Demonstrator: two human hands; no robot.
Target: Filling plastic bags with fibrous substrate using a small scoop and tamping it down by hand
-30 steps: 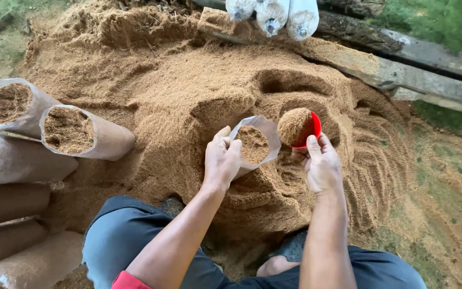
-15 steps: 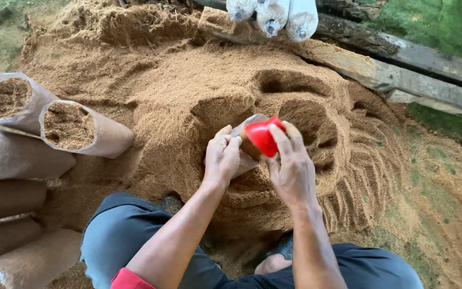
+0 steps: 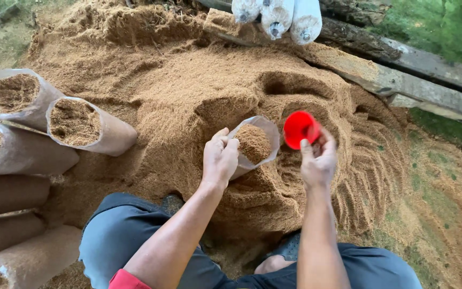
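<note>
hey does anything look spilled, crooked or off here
Nothing stands out. The left hand holds a clear bag nearly full of sawdust, the right hand holds an empty red cup, over the loose sawdust heap.

Left hand (image 3: 219, 160) on sawdust-filled bag (image 3: 254, 145), right hand (image 3: 318, 161) gripping red scoop (image 3: 300, 128).

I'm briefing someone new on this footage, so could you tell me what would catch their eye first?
Probably the bright red scoop, held in the right hand just right of centre, vivid against the big brown sawdust heap. Beside it, the left hand grips a clear bag nearly full of sawdust. At the left edge lies a stack of filled bags, mouths open.
</note>
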